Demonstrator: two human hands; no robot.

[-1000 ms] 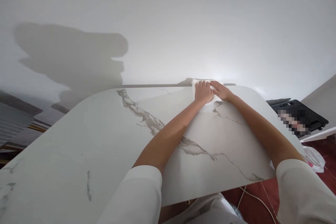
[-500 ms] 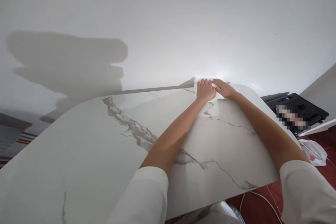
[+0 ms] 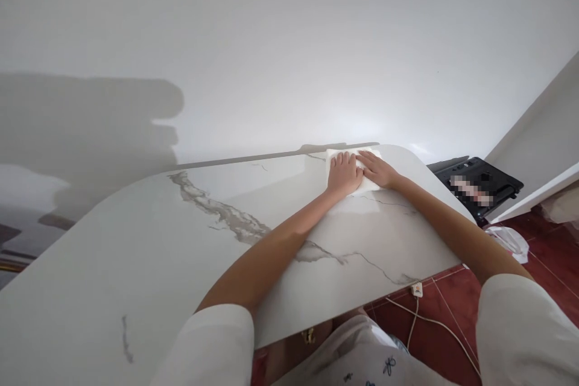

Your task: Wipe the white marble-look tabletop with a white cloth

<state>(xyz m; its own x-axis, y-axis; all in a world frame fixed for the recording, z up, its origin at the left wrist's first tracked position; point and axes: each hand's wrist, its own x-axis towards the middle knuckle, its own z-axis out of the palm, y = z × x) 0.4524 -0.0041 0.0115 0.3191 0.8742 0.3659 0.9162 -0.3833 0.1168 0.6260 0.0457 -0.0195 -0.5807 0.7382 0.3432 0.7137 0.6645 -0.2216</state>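
A white cloth (image 3: 365, 184) lies flat on the white marble-patterned table (image 3: 172, 265), close to its far edge by the wall. My left hand (image 3: 344, 174) presses down on the cloth with its fingers laid out over it. Beside it, touching near the thumb, my right hand (image 3: 376, 169) rests flat on the cloth's right part, fingers stretched to the left. Both palms hide much of the cloth.
Behind the table's far edge stands a white wall (image 3: 271, 48). To the right are a black case (image 3: 497, 178), partly blurred out, and a white plastic bag (image 3: 511, 242) on the red floor. A power socket (image 3: 417, 289) with a cable lies below the near edge.
Both hands and the cloth have moved a little back from the wall, toward me. The view has shifted, showing more of the floor and my patterned clothing.
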